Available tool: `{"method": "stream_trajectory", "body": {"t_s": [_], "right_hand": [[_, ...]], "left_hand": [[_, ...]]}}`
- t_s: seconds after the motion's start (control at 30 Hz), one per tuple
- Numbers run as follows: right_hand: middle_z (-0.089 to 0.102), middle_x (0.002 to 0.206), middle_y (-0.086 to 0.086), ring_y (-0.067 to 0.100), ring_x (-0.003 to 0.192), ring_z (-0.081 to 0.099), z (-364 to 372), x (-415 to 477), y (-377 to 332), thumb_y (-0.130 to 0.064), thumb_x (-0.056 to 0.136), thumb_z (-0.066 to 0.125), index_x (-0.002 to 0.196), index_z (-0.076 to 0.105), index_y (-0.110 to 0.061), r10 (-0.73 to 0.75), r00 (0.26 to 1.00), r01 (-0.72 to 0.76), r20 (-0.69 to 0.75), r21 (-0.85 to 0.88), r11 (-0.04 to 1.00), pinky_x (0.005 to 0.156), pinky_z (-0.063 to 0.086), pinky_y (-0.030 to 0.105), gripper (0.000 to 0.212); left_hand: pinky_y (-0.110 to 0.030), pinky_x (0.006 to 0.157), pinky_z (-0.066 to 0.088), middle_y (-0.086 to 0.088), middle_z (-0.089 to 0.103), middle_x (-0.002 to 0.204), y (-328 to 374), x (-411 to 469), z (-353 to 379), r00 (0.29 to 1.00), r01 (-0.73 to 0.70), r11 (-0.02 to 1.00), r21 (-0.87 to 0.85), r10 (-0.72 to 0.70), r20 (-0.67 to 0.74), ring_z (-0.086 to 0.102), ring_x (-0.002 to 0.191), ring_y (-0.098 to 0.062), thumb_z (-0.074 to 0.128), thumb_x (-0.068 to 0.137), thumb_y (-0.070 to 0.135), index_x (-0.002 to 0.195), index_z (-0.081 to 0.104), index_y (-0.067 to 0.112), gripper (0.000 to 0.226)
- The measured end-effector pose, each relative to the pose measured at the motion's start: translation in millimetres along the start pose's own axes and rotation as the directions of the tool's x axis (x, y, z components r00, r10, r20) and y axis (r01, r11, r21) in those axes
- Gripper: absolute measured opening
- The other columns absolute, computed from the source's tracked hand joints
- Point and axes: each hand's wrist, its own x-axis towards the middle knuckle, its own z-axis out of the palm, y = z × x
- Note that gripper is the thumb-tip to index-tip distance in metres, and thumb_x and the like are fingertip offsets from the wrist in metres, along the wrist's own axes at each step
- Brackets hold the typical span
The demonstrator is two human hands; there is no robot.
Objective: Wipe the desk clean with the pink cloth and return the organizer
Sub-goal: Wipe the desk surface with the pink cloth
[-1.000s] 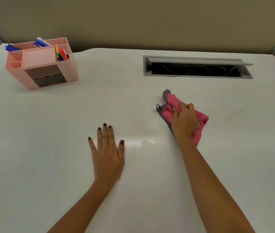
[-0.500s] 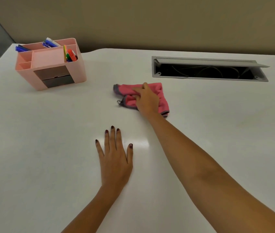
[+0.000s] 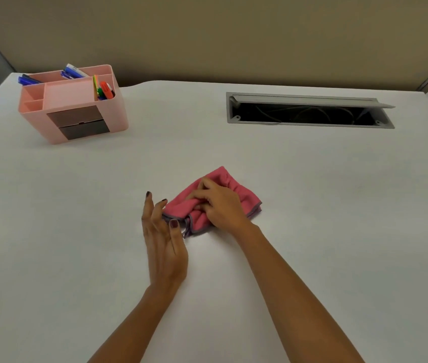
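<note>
Since half a second ago, one pink cloth (image 3: 229, 188) has come back toward the person, and the left hand (image 3: 164, 238) has lifted off the desk (image 3: 312, 205).

Soft, bunched and grey-edged, the cloth lies mid-desk under the right hand (image 3: 222, 205), whose fingers curl closed into its folds. The left hand stands on edge just beside it, fingers spread loose, holding nothing, thumb near the cloth's hem. One boxy pink plastic organizer (image 3: 76, 107) with two dark drawers and several pens sits far left, well apart. One grey rectangular cable hatch (image 3: 309, 110) lies open far right in the smooth white desktop.
</note>
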Motion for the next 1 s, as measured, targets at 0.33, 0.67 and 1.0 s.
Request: {"method": "stream_trajectory", "body": {"t_s": [0.33, 0.67, 1.0], "right_hand": [[0.054, 0.089, -0.009, 0.007, 0.079, 0.05, -8.7, -66.4, -2.5, -0.005, 0.08, 0.059, 0.095, 0.072, -0.024, 0.015, 0.997, -0.011, 0.074, -0.047, 0.999, 0.055, 0.031, 0.017, 0.027], [0.057, 0.094, -0.002, 0.015, 0.091, 0.054, -62.9, -133.4, 19.8, 0.002, 0.08, 0.066, 0.099, 0.067, -0.017, 0.359, 0.92, -0.29, -0.159, 0.343, 0.893, 0.09, 0.043, 0.025, 0.026], [0.058, 0.107, 0.014, 0.034, 0.088, 0.057, -74.3, -123.4, 53.5, -0.032, 0.1, 0.038, 0.113, 0.054, -0.003, 0.556, 0.547, -0.736, -0.626, -0.044, 0.675, 0.069, 0.04, 0.036, 0.036]], "left_hand": [[-0.05, 0.117, 0.022, 0.007, 0.031, 0.154, 4.0, -0.6, -6.0, 0.988, 0.155, 0.985, -0.079, -0.155, 0.005, 0.027, 0.141, -0.006, 0.019, 0.099, 0.039, 0.135, 0.041, 0.031, 0.043], [-0.036, 0.123, 0.004, 0.002, 0.037, 0.152, -3.9, -16.9, -30.5, 0.995, 0.027, 0.966, 0.258, -0.05, 0.084, 0.025, 0.144, -0.009, 0.015, 0.099, 0.034, 0.134, 0.048, 0.018, 0.051], [-0.041, 0.122, 0.006, -0.004, 0.027, 0.157, -9.8, -24.0, -38.4, 0.988, 0.016, 0.898, 0.44, -0.081, 0.129, 0.018, 0.147, -0.016, 0.015, 0.097, 0.037, 0.145, 0.034, 0.013, 0.056]]}}
